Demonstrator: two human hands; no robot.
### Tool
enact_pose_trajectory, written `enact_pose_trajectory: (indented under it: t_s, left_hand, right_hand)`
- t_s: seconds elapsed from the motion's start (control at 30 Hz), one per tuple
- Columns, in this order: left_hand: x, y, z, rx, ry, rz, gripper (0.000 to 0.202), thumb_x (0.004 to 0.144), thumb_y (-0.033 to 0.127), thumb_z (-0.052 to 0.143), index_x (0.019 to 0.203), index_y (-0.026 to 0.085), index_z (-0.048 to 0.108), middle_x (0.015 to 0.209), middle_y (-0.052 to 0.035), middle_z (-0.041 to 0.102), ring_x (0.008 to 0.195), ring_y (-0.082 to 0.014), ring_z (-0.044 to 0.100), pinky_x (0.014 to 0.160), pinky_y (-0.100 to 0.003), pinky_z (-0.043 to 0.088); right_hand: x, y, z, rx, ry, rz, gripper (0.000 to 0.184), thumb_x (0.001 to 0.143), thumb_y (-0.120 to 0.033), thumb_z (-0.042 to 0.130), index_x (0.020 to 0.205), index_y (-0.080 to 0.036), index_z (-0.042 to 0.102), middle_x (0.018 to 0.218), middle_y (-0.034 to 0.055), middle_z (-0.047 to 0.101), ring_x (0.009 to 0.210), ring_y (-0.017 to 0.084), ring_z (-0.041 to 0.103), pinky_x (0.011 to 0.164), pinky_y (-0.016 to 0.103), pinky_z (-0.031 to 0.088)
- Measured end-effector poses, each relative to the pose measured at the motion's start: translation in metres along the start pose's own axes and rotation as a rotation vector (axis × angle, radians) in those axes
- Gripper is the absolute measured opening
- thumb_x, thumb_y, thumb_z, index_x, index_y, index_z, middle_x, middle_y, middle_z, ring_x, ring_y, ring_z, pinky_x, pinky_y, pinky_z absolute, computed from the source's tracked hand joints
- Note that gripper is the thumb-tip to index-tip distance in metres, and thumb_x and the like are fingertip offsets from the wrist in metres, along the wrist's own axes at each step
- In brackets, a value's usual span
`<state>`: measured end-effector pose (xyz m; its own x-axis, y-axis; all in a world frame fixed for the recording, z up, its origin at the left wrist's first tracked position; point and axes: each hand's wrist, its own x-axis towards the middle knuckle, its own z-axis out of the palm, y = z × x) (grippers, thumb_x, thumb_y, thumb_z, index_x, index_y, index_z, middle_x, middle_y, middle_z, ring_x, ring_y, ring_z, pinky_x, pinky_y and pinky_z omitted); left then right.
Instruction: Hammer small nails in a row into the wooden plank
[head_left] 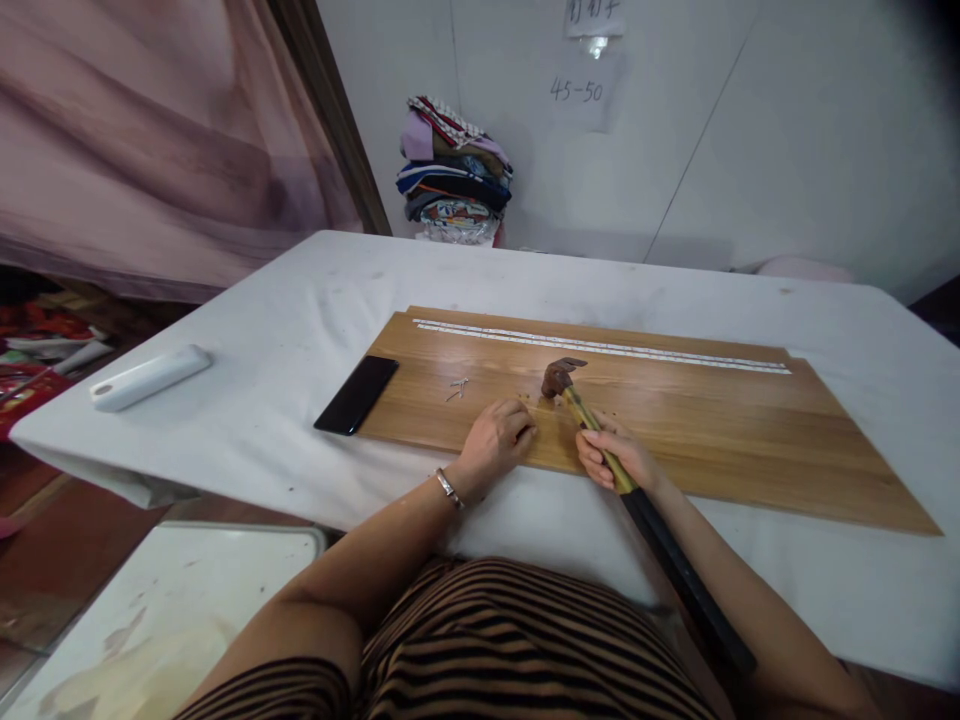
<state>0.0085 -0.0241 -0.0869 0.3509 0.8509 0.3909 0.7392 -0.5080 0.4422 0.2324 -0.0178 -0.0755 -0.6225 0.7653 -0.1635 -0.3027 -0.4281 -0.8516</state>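
Note:
My right hand is wrapped round the handle of a claw hammer, partway up its yellow shaft. The hammer's rusty head rests on or just above the wooden board; I cannot tell which. Lying at the board's near edge, my left hand has its fingers curled, and whatever is in them is hidden. Small dark and yellowish specks show on the wood between the hands. Left of them, several loose nails lie in a little heap on the board.
Two white marked strips run along the board's far side. A black phone overlaps the board's left end. On the white-covered table lies a white elongated object. Folded clothes are stacked by the wall.

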Motion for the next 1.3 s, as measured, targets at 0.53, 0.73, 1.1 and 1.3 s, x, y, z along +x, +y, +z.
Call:
enact_pose_trajectory:
  t_s: [0.53, 0.73, 1.1, 1.3]
  left_hand:
    - [-0.0007, -0.0025, 0.0019, -0.007, -0.018, 0.006, 0.012, 0.089, 0.018, 0.056, 0.083, 0.018, 0.066, 0.087, -0.0043, 0.064, 0.085, -0.0157, 0.057, 0.080, -0.029, 0.047]
    - [-0.0004, -0.0030, 0.0023, 0.004, -0.023, 0.008, 0.012, 0.090, 0.019, 0.056, 0.083, 0.018, 0.066, 0.087, -0.0042, 0.064, 0.084, -0.0157, 0.057, 0.080, -0.030, 0.047]
    - [-0.0008, -0.0049, 0.0043, -0.001, -0.016, 0.021, 0.013, 0.090, 0.019, 0.055, 0.081, 0.018, 0.065, 0.086, -0.0041, 0.063, 0.084, -0.0157, 0.057, 0.081, -0.030, 0.047]
    - [-0.0006, -0.0042, 0.0035, 0.001, -0.029, 0.015, 0.014, 0.090, 0.020, 0.055, 0.082, 0.018, 0.065, 0.087, -0.0041, 0.063, 0.084, -0.0159, 0.057, 0.081, -0.030, 0.047]
  right_hand:
    - [-0.0007, -0.0017, 0.0005, -0.030, 0.005, 0.002, 0.032, 0.084, -0.034, 0.064, 0.107, -0.025, 0.043, 0.056, -0.0123, 0.046, 0.030, 0.004, 0.032, 0.028, 0.014, 0.028]
    - [-0.0002, 0.0000, 0.0002, -0.028, 0.011, 0.010, 0.031, 0.083, -0.035, 0.064, 0.103, -0.025, 0.042, 0.056, -0.0122, 0.047, 0.030, 0.004, 0.034, 0.028, 0.014, 0.029]
    - [-0.0001, -0.0011, 0.0016, -0.023, -0.002, -0.019, 0.026, 0.085, -0.034, 0.062, 0.099, -0.024, 0.043, 0.056, -0.0119, 0.047, 0.030, 0.004, 0.033, 0.029, 0.014, 0.028]
    - [0.0007, -0.0003, 0.0014, -0.013, 0.004, -0.014, 0.027, 0.084, -0.033, 0.063, 0.099, -0.024, 0.043, 0.055, -0.0120, 0.048, 0.030, 0.004, 0.034, 0.028, 0.014, 0.029]
